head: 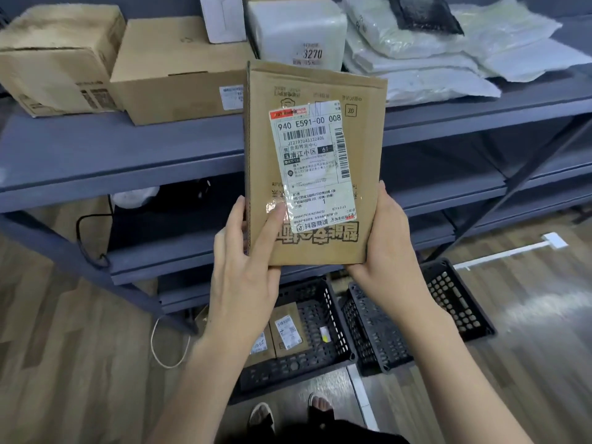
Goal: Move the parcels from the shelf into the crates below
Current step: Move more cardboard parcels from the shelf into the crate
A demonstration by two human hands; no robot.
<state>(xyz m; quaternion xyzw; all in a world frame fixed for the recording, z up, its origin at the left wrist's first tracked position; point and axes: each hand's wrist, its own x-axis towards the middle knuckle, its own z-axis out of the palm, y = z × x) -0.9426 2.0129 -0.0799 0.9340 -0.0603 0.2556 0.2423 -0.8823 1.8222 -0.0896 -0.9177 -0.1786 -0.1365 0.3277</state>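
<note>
I hold a flat brown cardboard mailer with a white shipping label upright in front of the grey shelf. My left hand grips its lower left edge, thumb across the front. My right hand grips its lower right corner. On the floor below stand two black perforated crates: the left crate holds brown labelled parcels, the right crate shows nothing inside. On the shelf lie cardboard boxes, a white wrapped parcel and white poly mailers.
Lower grey shelf boards run behind the mailer. A black cable and a white cable hang at the left. A white power strip lies on the wooden floor at right. My feet stand before the crates.
</note>
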